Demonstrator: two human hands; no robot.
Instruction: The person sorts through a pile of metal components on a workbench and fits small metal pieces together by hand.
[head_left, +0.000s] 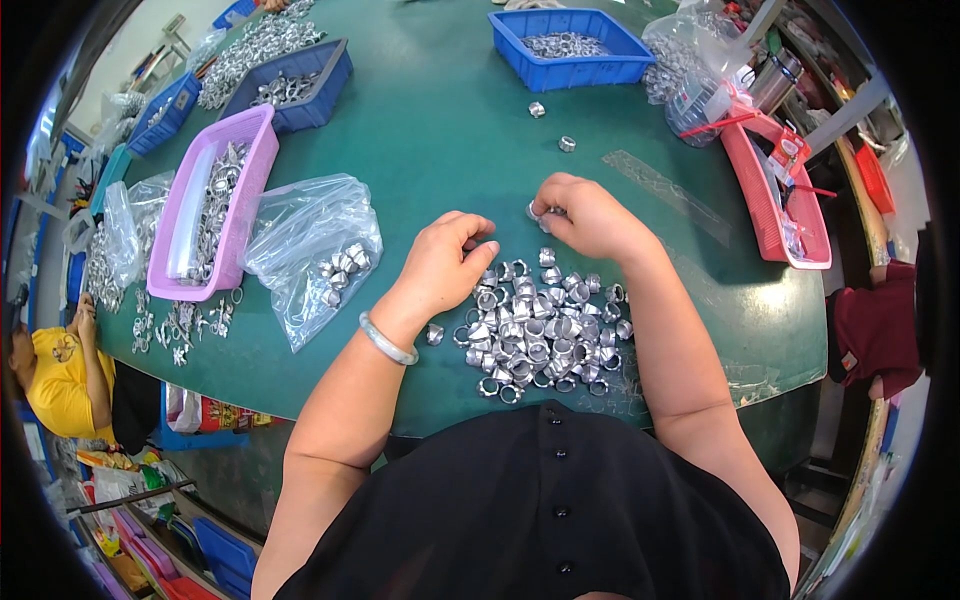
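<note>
Right-hand fingers (556, 190) hold shiny metal (532, 210) near piled, wide silvery rings (538, 330).

a workshop it was, one for small metal parts! a broad green-topped table (430, 130) stretched out, bearing a heap of shiny silver metal rings (540, 335); further up sat a rectangular blue plastic bin (580, 75) of silvery metal pieces (565, 45), to the left a long lilac plastic basket (254, 175) with more, and at the table's left edge, a person in a yellow shirt (62, 385)!
</note>
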